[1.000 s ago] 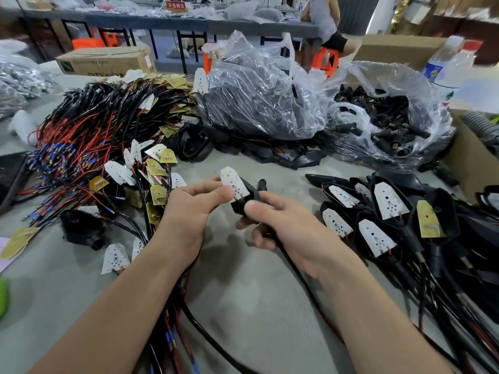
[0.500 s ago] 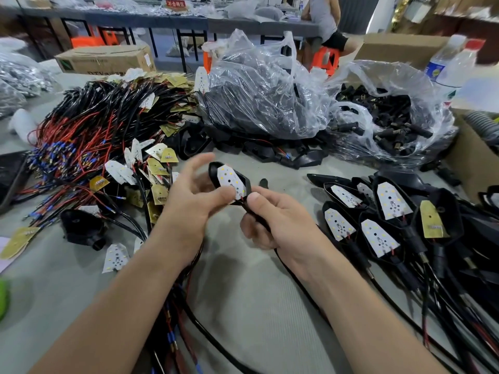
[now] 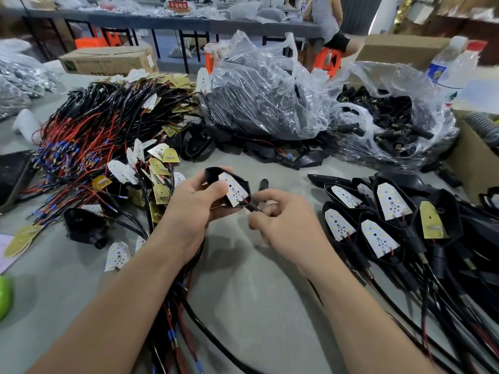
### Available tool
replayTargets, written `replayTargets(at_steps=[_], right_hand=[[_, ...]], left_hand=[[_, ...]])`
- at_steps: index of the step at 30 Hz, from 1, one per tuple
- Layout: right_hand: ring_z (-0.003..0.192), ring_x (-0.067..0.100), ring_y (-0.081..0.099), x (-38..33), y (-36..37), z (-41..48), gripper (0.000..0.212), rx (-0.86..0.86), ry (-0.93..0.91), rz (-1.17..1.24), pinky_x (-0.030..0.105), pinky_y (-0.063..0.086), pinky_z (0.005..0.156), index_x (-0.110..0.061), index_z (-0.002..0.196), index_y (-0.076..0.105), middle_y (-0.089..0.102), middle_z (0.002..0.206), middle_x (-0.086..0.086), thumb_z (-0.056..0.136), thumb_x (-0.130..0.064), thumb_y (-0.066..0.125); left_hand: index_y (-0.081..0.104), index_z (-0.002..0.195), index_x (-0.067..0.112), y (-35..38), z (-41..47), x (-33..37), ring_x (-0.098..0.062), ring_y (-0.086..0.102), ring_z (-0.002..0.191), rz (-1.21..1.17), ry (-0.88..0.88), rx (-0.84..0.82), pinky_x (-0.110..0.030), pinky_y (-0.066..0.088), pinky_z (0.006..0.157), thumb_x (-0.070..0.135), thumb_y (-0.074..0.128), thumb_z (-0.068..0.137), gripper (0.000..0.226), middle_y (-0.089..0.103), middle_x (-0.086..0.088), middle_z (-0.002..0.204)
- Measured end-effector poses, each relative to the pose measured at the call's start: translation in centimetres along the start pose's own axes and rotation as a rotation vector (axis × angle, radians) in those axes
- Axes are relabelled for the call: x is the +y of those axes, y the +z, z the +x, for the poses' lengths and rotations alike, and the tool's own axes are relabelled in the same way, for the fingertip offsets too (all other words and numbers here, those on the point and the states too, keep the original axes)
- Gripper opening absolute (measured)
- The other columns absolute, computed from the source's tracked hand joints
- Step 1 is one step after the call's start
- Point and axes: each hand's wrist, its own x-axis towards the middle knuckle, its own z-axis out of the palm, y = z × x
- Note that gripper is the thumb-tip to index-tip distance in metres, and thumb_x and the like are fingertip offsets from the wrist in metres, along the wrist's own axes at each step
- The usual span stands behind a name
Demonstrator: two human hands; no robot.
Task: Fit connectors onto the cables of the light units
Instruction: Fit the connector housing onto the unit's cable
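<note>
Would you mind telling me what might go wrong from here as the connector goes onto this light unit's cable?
1. The right hand pinches the cable just where thin red wires leave the LED board; a hard tug might strain those joints.
2. The left hand holds the light unit above a tangle of cables, so the lead may snag there.

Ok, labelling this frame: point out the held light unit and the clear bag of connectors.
light unit [image 3: 233, 188]: head view, on its white LED board.
bag of connectors [image 3: 383, 79]: head view, on its clear upper plastic wall.
</note>
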Motion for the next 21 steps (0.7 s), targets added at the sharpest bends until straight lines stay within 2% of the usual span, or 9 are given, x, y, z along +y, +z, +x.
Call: replayTargets(at_steps=[2, 4, 7, 10, 12, 14, 16, 18, 21], right_hand=[[0.045, 0.003, 0.051, 0.2, -0.1, 0.1, 0.003, 0.058, -0.029, -0.072, 0.016, 0.04, 0.051, -0.027, 0.089, 0.072, 0.07, 0.059, -0.009, 0.086, -0.028, 0.071], [0.042, 0.002, 0.048, 0.1, -0.2, 0.0, 0.005, 0.082, -0.044, -0.066, 0.011, 0.034, 0.044, -0.025, 0.088, 0.073, 0.067, 0.055, -0.007, 0.09, -0.028, 0.07], [0.041, 0.004, 0.042, -0.1, -0.2, 0.1, 0.007, 0.119, -0.065, 0.026, 0.013, 0.034, 0.045, -0.025, 0.084, 0.071, 0.059, 0.05, -0.004, 0.09, -0.023, 0.071], [0.042, 0.008, 0.042, -0.4, -0.2, 0.1, 0.01, 0.124, -0.04, 0.097, 0.022, 0.038, 0.05, -0.025, 0.081, 0.069, 0.058, 0.051, 0.0, 0.09, -0.021, 0.072], [0.042, 0.009, 0.043, -0.5, -0.2, 0.1, 0.009, 0.134, -0.027, 0.117, 0.024, 0.038, 0.05, -0.023, 0.082, 0.069, 0.058, 0.052, 0.003, 0.09, -0.02, 0.073], [0.041, 0.008, 0.043, -0.6, -0.1, 0.0, 0.008, 0.154, -0.029, 0.128, 0.021, 0.037, 0.048, -0.022, 0.084, 0.069, 0.058, 0.052, 0.007, 0.088, -0.018, 0.074], [0.041, 0.006, 0.045, -0.7, -0.1, -0.1, 0.009, 0.167, -0.035, 0.119, 0.02, 0.038, 0.048, -0.022, 0.084, 0.069, 0.062, 0.055, 0.013, 0.088, -0.017, 0.074], [0.041, 0.006, 0.047, -0.8, 0.0, -0.1, 0.01, 0.163, -0.041, 0.128, 0.021, 0.039, 0.049, -0.023, 0.083, 0.068, 0.065, 0.059, 0.016, 0.087, -0.016, 0.075], [0.043, 0.008, 0.051, -0.7, 0.1, -0.3, 0.013, 0.149, -0.048, 0.12, 0.023, 0.042, 0.051, -0.024, 0.081, 0.067, 0.067, 0.061, 0.014, 0.086, -0.014, 0.075]], left_hand=[[0.073, 0.1, 0.016, 0.1, 0.0, -0.3, -0.025, 0.076, 0.086, 0.004, 0.025, -0.009, -0.032, 0.062, 0.071, -0.003, 0.052, 0.1, 0.028, 0.077, -0.009, 0.094], [0.073, 0.102, 0.017, -0.3, 0.2, -0.3, -0.024, 0.076, 0.088, 0.014, 0.025, -0.06, -0.031, 0.062, 0.072, -0.005, 0.054, 0.098, 0.03, 0.077, -0.01, 0.095], [0.077, 0.104, 0.022, -1.1, 0.4, 0.0, -0.023, 0.074, 0.088, 0.046, 0.035, -0.091, -0.03, 0.061, 0.074, -0.012, 0.062, 0.09, 0.039, 0.077, -0.01, 0.095], [0.064, 0.123, 0.026, -1.1, 0.2, -0.2, -0.015, 0.073, 0.086, 0.18, 0.143, 0.039, -0.025, 0.059, 0.077, -0.013, 0.075, 0.079, 0.06, 0.077, -0.005, 0.101], [0.056, 0.117, 0.028, -0.9, 0.0, -0.4, -0.001, 0.071, 0.093, 0.398, 0.273, 0.188, -0.014, 0.054, 0.075, -0.001, 0.087, 0.072, 0.061, 0.073, 0.005, 0.111], [0.059, 0.097, 0.034, -0.9, -0.3, -0.5, 0.007, 0.062, 0.104, 0.725, 0.382, 0.307, -0.01, 0.047, 0.08, 0.024, 0.093, 0.068, 0.045, 0.065, 0.018, 0.123], [0.069, 0.082, 0.038, -1.1, -0.5, -0.6, 0.01, 0.05, 0.114, 0.887, 0.378, 0.326, -0.023, 0.043, 0.098, 0.04, 0.09, 0.07, 0.024, 0.06, 0.022, 0.133], [0.076, 0.078, 0.042, -1.0, -0.4, -0.8, 0.013, 0.047, 0.115, 0.835, 0.3, 0.315, -0.027, 0.038, 0.109, 0.04, 0.089, 0.072, 0.015, 0.062, 0.018, 0.136], [0.083, 0.076, 0.035, -0.8, -0.2, -0.8, -0.001, 0.067, 0.109, 0.433, 0.176, 0.283, -0.037, 0.047, 0.11, 0.016, 0.088, 0.073, 0.02, 0.072, 0.016, 0.121]])
